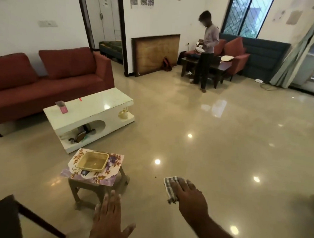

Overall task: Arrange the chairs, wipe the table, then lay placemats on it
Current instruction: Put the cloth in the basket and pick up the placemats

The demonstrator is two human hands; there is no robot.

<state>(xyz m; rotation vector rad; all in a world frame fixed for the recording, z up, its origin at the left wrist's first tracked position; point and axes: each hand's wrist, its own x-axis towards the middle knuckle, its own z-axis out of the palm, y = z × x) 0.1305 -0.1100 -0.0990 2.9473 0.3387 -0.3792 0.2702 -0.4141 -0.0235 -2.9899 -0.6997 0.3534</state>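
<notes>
Your left hand (110, 219) hangs low in the foreground, fingers spread and holding nothing. Well apart to its right, your right hand (189, 196) holds a striped cloth (170, 184), fingers laid flat over it and the thumb hidden. A dark piece (6, 224) with a slanted leg cuts into the bottom left corner; you cannot tell whether it is a chair or a table.

Just beyond your left hand stands a stool (87, 188). Floral placemats (114, 159) lie stacked on it, their edges overhanging the seat, and a yellow tray (93, 161) sits on top of them.

To the right of the stool, the glossy floor (208, 152) runs open to the far wall, mirroring the ceiling lights. Farther left, a white coffee table (91, 105) stands at an angle before a red sofa (52, 80).

At the far side, a person (208, 50) stands at a dark table (222, 66), with a red armchair (236, 52) behind it and a window (248, 12) above.
</notes>
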